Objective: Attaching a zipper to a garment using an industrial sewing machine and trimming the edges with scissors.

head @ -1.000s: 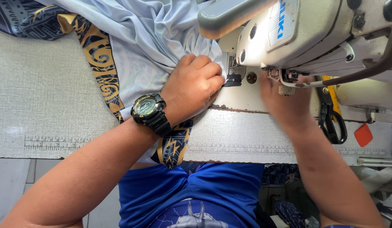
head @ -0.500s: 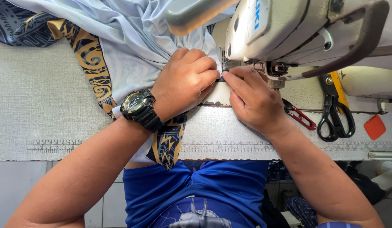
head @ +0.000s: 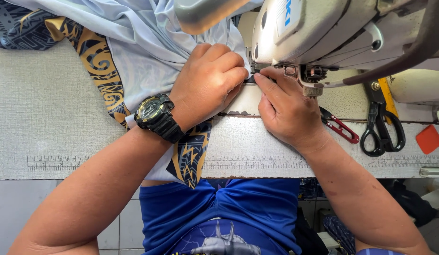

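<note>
While the pale blue garment (head: pixel 148 52) with its gold-patterned band lies bunched leftward of the knuckles, the left hand (head: pixel 207 80) presses it flat, fingers curled shut over the cloth at the needle area. Just beside those fingertips, the right hand (head: pixel 285 111) pinches the fabric edge under the sewing machine (head: pixel 333 33) head, thumb and forefinger closed. By my judgement this is the feeding-in step; the next move calls for steady, even guiding. Rightward of the right fingers lie one red thread snip (head: pixel 340 127), one pair of black scissors (head: pixel 382 127). One wristwatch (head: pixel 155 115).
</note>
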